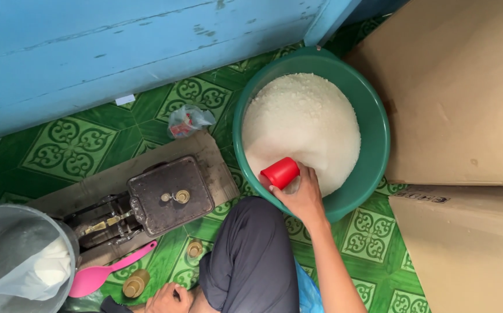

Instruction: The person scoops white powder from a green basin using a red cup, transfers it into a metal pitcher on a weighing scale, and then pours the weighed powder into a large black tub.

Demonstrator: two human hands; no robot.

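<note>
At the near rim of the green basin (379, 124) on the tiled floor, the right hand (303, 197) wraps its fingers around a red cup (280, 173), tipped into the white grains (303, 124): scooping. Left hand (167, 299) rests loosely curled near a pink spoon (104, 272). Lifting calls for a level cup.

Around the one green basin (373, 116) of white grains: one red cup (279, 172), one pink spoon (104, 270), one small plastic bag (188, 120), one dark metal scale (167, 194), two brass weights (136, 283), two cardboard boxes (466, 87), one grey bucket (66, 237).
</note>
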